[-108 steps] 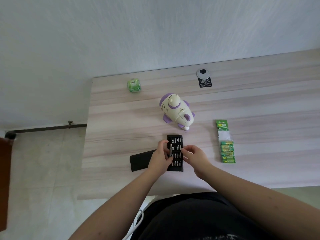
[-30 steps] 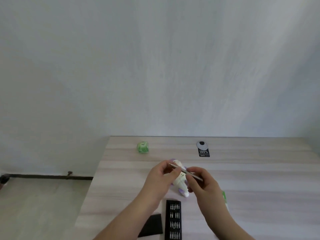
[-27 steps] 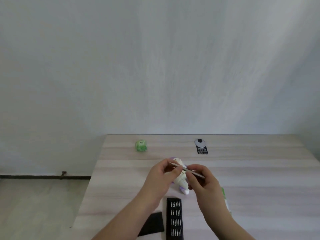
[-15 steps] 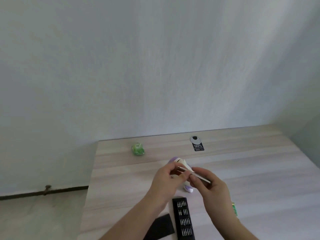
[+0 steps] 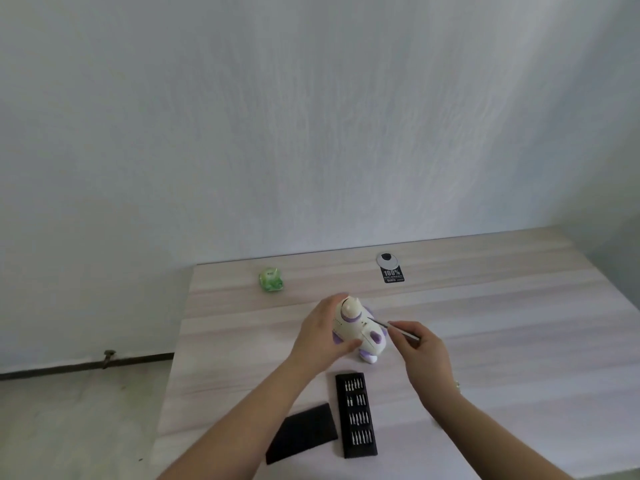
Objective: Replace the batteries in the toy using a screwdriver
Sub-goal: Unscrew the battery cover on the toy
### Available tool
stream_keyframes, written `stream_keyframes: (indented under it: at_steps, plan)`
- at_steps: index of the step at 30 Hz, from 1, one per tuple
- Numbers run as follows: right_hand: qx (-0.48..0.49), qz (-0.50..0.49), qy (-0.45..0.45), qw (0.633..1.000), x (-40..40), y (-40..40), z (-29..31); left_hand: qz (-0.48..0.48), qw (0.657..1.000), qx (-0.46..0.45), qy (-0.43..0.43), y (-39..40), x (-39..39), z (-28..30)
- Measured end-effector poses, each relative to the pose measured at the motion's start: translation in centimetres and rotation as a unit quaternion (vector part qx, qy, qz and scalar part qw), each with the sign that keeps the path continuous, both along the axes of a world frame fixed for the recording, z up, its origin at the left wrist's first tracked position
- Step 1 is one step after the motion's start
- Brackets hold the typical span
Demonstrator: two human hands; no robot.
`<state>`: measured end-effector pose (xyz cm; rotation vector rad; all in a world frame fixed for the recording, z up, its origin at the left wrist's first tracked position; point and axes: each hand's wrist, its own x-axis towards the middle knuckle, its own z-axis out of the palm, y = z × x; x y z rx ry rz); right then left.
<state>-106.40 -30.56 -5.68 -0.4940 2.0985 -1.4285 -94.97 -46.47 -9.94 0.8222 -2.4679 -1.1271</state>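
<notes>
Left hand [image 5: 320,336] gripped toy [image 5: 358,332] mid-frame; right hand [image 5: 420,344] pinched screwdriver [image 5: 398,328]. Risk: tip slipping off screw if misaligned.

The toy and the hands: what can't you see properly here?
Head view only:
- Screwdriver tip: too thin and blurred to tell if it touches the toy.
- Toy's left side: covered by the left hand.
- Screws, battery door: not visible.
- Bits in the black case: too small.
- Right hand grip: fingers hidden behind it.
</notes>
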Motion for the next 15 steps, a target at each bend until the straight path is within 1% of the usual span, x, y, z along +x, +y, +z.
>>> stream_keyframes:
  at_steps: [3, 10, 12, 15]
  plan:
    - [0.023, -0.002, -0.01, 1.0, -0.8, -0.1, -1.9, -0.023, 0.999, -0.023, -0.03, -0.7, -1.3, -0.9]
    - [0.055, 0.016, -0.001, 0.998, -2.3, -0.7, -3.3, 0.021, 0.996, 0.058, -0.063, -0.2, -3.7, -2.3]
    - [0.068, 0.019, -0.005, 0.997, -2.5, -0.9, -3.7, 0.035, 0.996, 0.05, -0.061, 0.0, -3.9, -3.3]
    - [0.086, 0.033, -0.003, 0.996, -2.5, -1.1, -4.4, 0.034, 0.998, 0.012, -0.056, 0.0, -3.8, -4.3]
